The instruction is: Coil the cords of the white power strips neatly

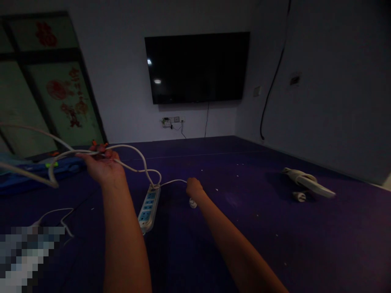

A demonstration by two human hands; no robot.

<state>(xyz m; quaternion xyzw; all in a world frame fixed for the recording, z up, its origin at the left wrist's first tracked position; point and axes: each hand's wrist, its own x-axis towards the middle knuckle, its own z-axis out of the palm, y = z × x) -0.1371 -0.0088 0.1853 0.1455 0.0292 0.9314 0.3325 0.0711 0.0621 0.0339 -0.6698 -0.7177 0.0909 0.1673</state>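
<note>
A white power strip (154, 209) with blue socket faces lies between my forearms on the purple surface. Loops of its white cable (139, 151) rise from the far end and pass through my left hand (105, 165), which is turned palm up with its fingers curled round them. More cable runs off to the left edge. My right hand (194, 188) is closed on the cord just above a white plug (192, 203), which hangs below the fist. The fingertips of the right hand are hidden.
To the right lies another white power strip (317, 185) with its cord wrapped round it and its plug (299, 197) beside it. Blue fabric (69, 166) and a thin white cord (62, 221) are at left. A television (198, 69) hangs on the far wall.
</note>
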